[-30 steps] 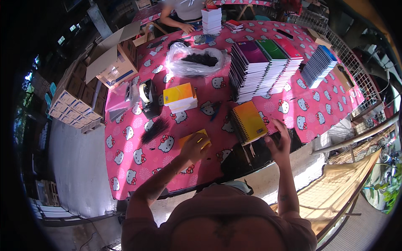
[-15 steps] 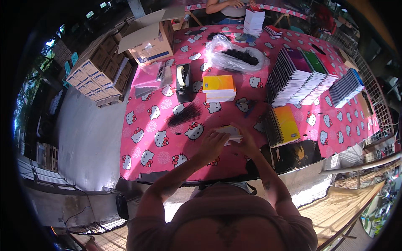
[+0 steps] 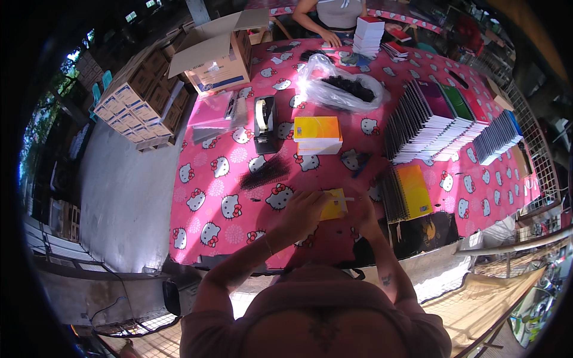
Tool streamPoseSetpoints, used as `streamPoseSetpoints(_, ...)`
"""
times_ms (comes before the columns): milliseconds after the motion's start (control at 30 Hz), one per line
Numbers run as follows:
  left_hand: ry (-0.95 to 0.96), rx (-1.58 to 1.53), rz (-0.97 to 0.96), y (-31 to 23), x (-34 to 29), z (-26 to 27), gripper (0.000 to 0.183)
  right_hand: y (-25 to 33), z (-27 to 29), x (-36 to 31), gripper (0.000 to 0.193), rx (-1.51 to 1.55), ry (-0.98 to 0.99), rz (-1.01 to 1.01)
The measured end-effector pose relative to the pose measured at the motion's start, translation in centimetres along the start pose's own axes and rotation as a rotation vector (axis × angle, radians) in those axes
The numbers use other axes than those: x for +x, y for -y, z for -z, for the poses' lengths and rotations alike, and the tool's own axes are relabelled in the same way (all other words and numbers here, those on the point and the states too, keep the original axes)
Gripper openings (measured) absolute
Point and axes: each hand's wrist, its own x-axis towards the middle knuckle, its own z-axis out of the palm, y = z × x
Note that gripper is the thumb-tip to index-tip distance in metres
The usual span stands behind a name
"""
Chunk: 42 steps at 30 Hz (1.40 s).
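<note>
A small yellow notebook (image 3: 332, 210) lies at the near middle of the table, its right edge uncovered. My left hand (image 3: 305, 210) is closed over its left side, with the fingertips hidden by the hand's own back. Just past the notebook's right edge hovers my right hand (image 3: 363, 213), smeared by motion, so its fingers do not show clearly. A thin pale strip lies between the two. To the right, a pile of yellow spiral notebooks (image 3: 415, 192) leans in a row. Farther off stands a stack of yellow-covered pads (image 3: 317, 131) without coils.
Black coils (image 3: 264, 173) lie left of my hands, near a tape dispenser (image 3: 264, 125). A plastic bag of coils (image 3: 346, 86) sits behind. Spiral notebooks (image 3: 427, 119) are stacked at right. An open carton (image 3: 218, 62) stands far left. Across the table, a person's hand (image 3: 331, 39) rests.
The notebook now lies flat with its yellow cover showing. My right hand has moved off its edge. The co-worker's hand has come down to the table.
</note>
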Motion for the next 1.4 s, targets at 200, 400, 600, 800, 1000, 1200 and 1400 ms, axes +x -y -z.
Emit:
streamPoseSetpoints(200,-0.270,0.046,0.201,11.2,-0.6,0.3,0.036,-3.6,-1.7,0.2,0.026,-0.116,-0.011,-0.172)
streamPoseSetpoints(400,-0.208,0.361,0.181,17.8,-3.5,-2.2,0.028,-6.1,-3.4,0.0,0.022,0.051,0.001,-0.145)
streamPoseSetpoints(600,-0.163,0.389,0.255,16.2,-4.1,-2.3,0.026,-4.8,-4.0,-0.5,0.028,0.138,-0.047,-0.210)
streamPoseSetpoints(800,-0.117,0.399,0.277,15.8,-4.0,-2.1,0.026,-5.7,-2.7,-0.1,0.030,-0.043,0.142,-0.268)
streamPoseSetpoints(1000,-0.364,0.459,0.084,14.9,-3.8,-1.0,0.027,-5.5,-2.8,-0.1,0.029,0.033,0.128,-0.291)
streamPoseSetpoints(1200,-0.212,-0.001,0.333,7.2,-2.9,1.9,0.021,-5.8,-2.3,0.1,0.032,0.047,0.112,-0.269)
streamPoseSetpoints(1400,-0.319,-0.372,0.384,6.5,-6.1,-1.0,0.022,-6.1,-2.6,0.2,0.028,0.013,0.137,-0.250)
